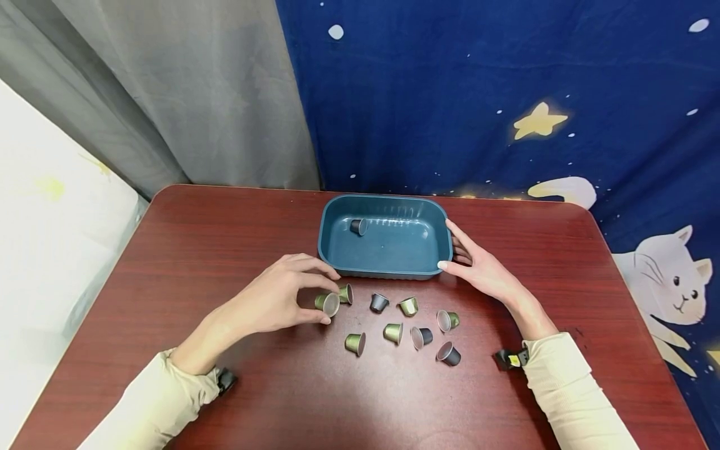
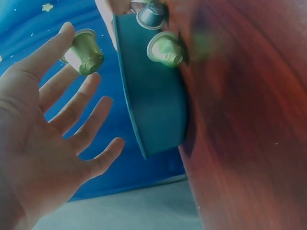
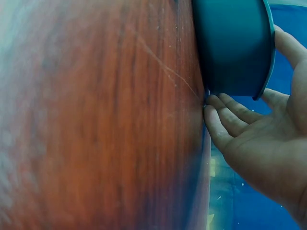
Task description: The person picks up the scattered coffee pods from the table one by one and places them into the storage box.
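My left hand (image 1: 284, 294) pinches a green coffee capsule (image 2: 85, 53) between thumb and index finger, over the table in front of the tub's left corner. The other fingers spread out loosely. Close beside it another green capsule (image 1: 346, 294) lies on its side. A blue rectangular tub (image 1: 388, 274) stands near the table's back edge, with one dark capsule (image 1: 357, 227) inside. At the tub's right end rests my right hand (image 1: 484, 269), its thumb at the front corner of the rim and its fairly straight fingers along the outer wall.
Several green and dark capsules lie scattered in front of the tub, among them a dark one (image 1: 379, 303) and a green one (image 1: 355, 343). They stand on a reddish-brown wooden table (image 1: 337, 400). Grey and blue curtains (image 1: 450, 94) hang right behind it.
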`<action>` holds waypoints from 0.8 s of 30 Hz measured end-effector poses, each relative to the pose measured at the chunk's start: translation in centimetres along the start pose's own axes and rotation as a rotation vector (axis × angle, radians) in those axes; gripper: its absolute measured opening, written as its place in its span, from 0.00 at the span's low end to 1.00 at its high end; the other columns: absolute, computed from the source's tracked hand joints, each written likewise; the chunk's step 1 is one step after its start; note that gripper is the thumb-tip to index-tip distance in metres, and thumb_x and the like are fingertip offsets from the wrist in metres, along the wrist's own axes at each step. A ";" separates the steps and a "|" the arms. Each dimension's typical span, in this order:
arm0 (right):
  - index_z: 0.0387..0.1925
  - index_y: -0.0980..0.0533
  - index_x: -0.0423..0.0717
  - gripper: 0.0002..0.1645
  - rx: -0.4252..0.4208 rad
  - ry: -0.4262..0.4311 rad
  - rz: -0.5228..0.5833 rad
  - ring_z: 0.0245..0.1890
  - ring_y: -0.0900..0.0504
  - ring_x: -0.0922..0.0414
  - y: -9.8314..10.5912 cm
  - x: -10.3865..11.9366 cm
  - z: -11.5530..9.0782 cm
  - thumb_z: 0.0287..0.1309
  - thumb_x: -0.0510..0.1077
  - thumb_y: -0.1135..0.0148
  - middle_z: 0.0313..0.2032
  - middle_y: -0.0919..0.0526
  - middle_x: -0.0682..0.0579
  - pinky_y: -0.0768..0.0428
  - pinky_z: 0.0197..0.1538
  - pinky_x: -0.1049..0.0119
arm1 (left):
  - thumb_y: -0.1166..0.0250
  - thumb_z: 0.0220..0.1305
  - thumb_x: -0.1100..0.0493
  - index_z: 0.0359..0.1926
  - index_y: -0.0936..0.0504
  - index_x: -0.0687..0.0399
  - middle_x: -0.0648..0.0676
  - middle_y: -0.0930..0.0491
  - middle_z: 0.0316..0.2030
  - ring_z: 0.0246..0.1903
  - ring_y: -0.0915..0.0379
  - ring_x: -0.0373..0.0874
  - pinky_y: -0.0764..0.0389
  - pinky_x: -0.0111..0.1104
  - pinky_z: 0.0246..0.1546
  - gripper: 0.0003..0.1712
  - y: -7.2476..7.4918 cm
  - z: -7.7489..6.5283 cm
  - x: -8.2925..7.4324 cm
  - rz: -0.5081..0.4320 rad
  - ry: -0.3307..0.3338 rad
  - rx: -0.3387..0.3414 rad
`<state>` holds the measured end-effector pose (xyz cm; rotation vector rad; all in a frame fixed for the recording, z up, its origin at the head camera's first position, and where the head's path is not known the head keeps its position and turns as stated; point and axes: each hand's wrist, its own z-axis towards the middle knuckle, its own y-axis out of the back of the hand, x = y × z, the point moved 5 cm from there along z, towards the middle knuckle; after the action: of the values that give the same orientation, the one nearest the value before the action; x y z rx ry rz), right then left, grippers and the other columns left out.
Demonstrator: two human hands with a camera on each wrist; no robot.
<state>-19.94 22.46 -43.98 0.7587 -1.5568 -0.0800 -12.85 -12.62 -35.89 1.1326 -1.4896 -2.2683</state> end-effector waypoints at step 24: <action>0.77 0.57 0.75 0.52 0.003 -0.005 0.002 0.70 0.37 0.46 -0.1 -0.1 0.1 0.65 0.55 0.35 0.72 0.40 0.45 0.39 0.70 0.47 | 0.21 0.51 0.46 0.47 0.12 0.39 0.43 0.20 0.53 0.55 0.29 0.41 0.34 0.47 0.59 0.21 1.7 2.8 1.6 -0.035 -0.004 -0.039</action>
<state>-20.01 22.46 -44.14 0.7599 -1.5626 -0.0781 -16.24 -12.30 -34.68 1.1523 -1.4314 -2.3141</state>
